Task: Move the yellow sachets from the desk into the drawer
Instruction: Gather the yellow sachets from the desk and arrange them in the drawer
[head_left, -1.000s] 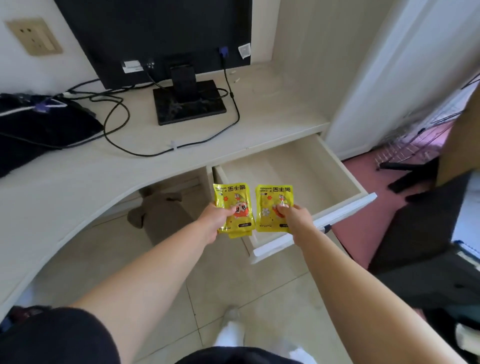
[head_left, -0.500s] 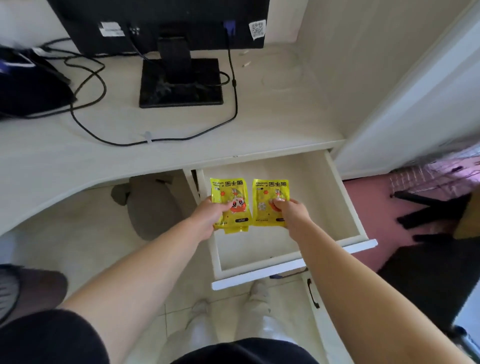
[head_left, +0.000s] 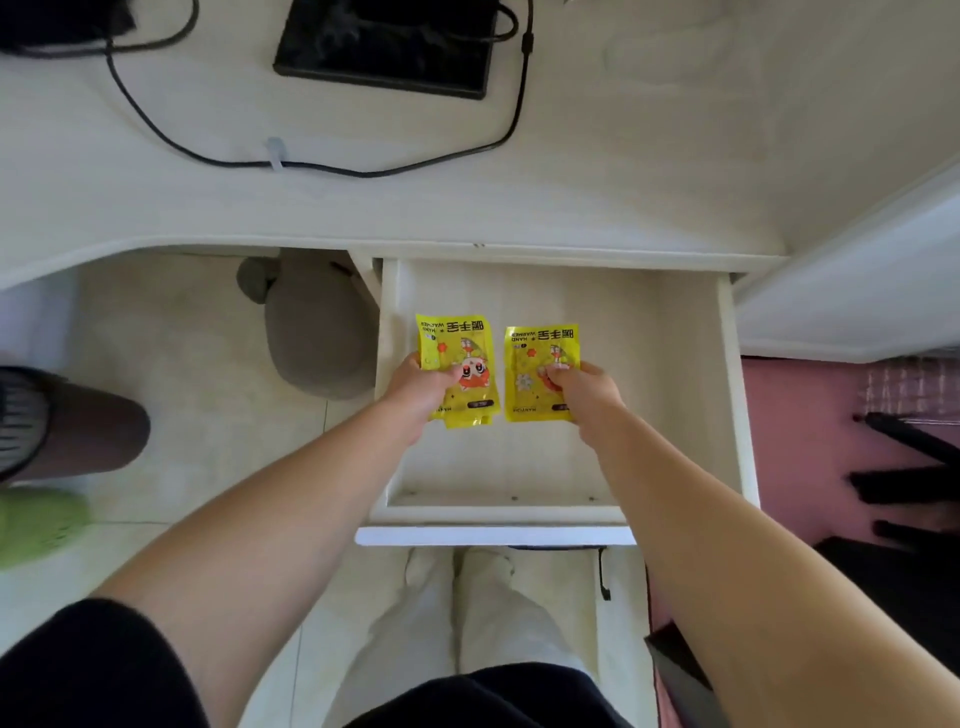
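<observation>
The white drawer (head_left: 735, 395) under the desk stands pulled out, its pale wooden floor bare. My left hand (head_left: 423, 387) pinches a small stack of yellow sachets (head_left: 457, 343) over the drawer's left part; a second sachet's edge peeks out beneath the top one. My right hand (head_left: 587, 387) holds another yellow sachet (head_left: 540, 348) just to the right, also over the drawer's inside. Both packs are printed with a cartoon face and "HAND WARMER". Whether they touch the drawer floor I cannot tell.
The white desk (head_left: 623, 197) carries a black monitor base (head_left: 384, 52) and a black cable (head_left: 322, 167). A grey object (head_left: 317, 332) lies on the tiled floor under the desk. A brown slipper (head_left: 78, 431) and a green thing (head_left: 36, 525) are at left; pink mat (head_left: 805, 410) at right.
Both hands have carried the sachets from in front of the drawer's front edge to over its inside. My view has tilted down and closer, so the drawer is seen from above.
</observation>
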